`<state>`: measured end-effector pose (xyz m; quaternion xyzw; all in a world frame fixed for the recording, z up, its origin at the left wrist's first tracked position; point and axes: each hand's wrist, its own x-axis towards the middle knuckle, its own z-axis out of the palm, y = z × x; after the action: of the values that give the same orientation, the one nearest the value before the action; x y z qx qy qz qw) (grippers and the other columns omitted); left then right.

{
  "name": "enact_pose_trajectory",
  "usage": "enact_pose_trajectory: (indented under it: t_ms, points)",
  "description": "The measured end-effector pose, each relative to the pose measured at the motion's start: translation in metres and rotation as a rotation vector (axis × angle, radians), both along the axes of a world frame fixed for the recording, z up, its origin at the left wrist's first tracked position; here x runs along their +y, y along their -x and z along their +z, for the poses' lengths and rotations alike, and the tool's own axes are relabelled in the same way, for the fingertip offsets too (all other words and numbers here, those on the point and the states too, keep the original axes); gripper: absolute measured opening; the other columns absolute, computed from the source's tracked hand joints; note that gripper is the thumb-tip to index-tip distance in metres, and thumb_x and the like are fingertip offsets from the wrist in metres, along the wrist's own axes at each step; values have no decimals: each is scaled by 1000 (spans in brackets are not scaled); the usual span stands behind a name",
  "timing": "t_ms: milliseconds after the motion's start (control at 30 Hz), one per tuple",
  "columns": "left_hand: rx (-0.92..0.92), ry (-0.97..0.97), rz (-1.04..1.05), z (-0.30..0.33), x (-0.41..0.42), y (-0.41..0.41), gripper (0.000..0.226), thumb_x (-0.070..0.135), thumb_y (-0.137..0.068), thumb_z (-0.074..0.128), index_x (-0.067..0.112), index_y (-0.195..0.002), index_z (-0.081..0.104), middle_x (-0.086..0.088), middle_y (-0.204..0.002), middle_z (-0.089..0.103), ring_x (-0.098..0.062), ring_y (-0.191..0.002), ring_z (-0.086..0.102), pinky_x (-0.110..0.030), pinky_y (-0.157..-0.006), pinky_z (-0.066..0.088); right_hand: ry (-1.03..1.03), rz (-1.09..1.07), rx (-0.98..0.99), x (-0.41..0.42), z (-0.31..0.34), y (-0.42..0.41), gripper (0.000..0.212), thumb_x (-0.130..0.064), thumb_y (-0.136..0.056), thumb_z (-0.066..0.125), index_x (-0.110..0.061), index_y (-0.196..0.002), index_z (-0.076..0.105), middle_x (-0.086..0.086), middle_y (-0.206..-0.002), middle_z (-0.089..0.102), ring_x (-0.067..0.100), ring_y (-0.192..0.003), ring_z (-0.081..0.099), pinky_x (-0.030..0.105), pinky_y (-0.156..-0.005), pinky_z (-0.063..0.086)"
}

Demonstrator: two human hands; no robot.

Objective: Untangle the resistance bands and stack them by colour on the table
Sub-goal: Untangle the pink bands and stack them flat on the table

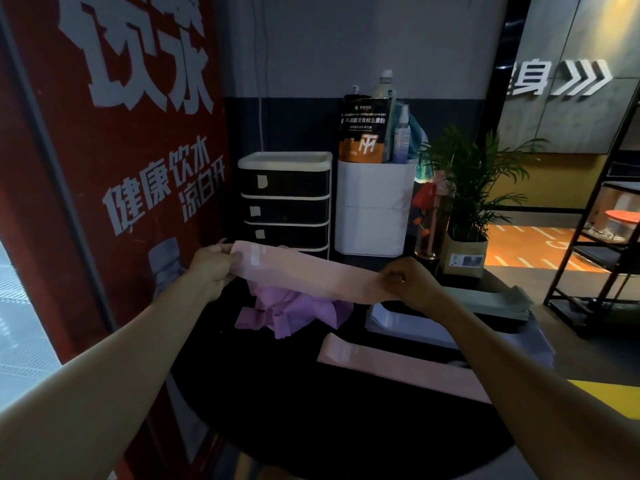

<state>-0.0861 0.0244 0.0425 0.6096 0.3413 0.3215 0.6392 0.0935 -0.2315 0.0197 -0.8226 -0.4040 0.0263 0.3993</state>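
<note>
I hold a light pink resistance band (311, 273) stretched flat above the round black table (311, 393). My left hand (213, 266) pinches its left end and my right hand (407, 280) grips its right end. Under the band lies a tangled heap of purple bands (294, 311). Another pink band (391, 365) lies flat on the table at the right, partly hidden by my right forearm. Behind it rest a pile of pale grey-white bands (398, 318) and a pile of grey-green bands (498, 299).
At the table's back stand a black drawer unit (285, 202), a white bin (374, 206) with bottles and a pouch, a drinks bottle (431, 223) and a potted plant (467, 209). A red panel (114, 168) rises at the left. A black metal shelf (602, 244) stands at the right.
</note>
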Motion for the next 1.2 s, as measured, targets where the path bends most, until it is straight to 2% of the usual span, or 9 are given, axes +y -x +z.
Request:
enact_pose_trajectory:
  t_ms: [167,267,367,433,733,867,1000,1133,1200]
  points:
    - [-20,50,-96,-9,-4,3,24,-5,-94,44,4,-114,56,-7,-104,57,-12,-74,54,-20,-54,52,126,-104,69,-9,-19,-11,37,-1,-80,65,-8,-115,60,16,-120,46,34,-102,55,29,-71,48]
    - [47,32,-182,-13,-5,7,27,-5,-94,44,19,-91,56,-5,-104,56,-13,-80,55,-24,-55,53,90,-193,212,-20,-20,-8,39,-2,-79,69,-6,-115,57,12,-112,46,29,-93,55,30,-65,50]
    - [149,24,-308,-19,-6,10,28,-4,-95,42,19,-89,55,-3,-97,54,-15,-81,52,-22,-52,53,17,-248,318,-33,-21,-5,8,3,-80,67,1,-81,59,10,-83,49,19,-71,49,31,-66,42]
    - [233,-19,-380,-23,-10,10,25,-5,-95,43,17,-87,52,-3,-94,51,-15,-78,49,-19,-51,52,-11,-300,362,-41,-22,-7,16,3,-81,67,3,-67,59,9,-70,47,19,-65,45,31,-68,39]
    - [558,-307,-617,-36,-19,7,11,-4,-89,53,6,-85,52,-7,-74,47,-11,-53,49,-18,-45,41,-258,-394,622,-68,-29,2,26,-6,-92,54,-6,-66,51,10,-72,48,18,-63,47,28,-59,44]
    - [564,-301,-673,-38,-26,3,5,1,-85,62,5,-84,60,-14,-77,53,-21,-67,48,-27,-58,38,-279,-441,641,-85,-30,2,24,-3,-91,55,-4,-68,52,13,-72,50,19,-59,48,22,-47,44]
    - [447,-199,-651,-41,-45,-5,6,-3,-86,60,1,-81,59,-9,-70,58,-5,-49,59,-14,-45,46,-352,-423,675,-108,-30,11,22,4,-91,51,-3,-71,55,10,-73,50,16,-64,48,15,-44,46]
    - [338,-79,-600,-48,-60,-17,12,15,-94,54,6,-90,61,-8,-85,65,-16,-76,63,-23,-64,57,-370,-451,660,-132,-33,19,19,0,-89,56,-12,-76,54,5,-77,55,13,-70,54,20,-50,49]
    - [337,-114,-564,-52,-69,-24,13,12,-95,51,7,-85,57,-8,-83,61,-17,-74,59,-22,-58,56,-360,-518,660,-143,-35,21,24,-2,-89,58,-11,-69,49,6,-69,48,14,-62,48,19,-47,46]
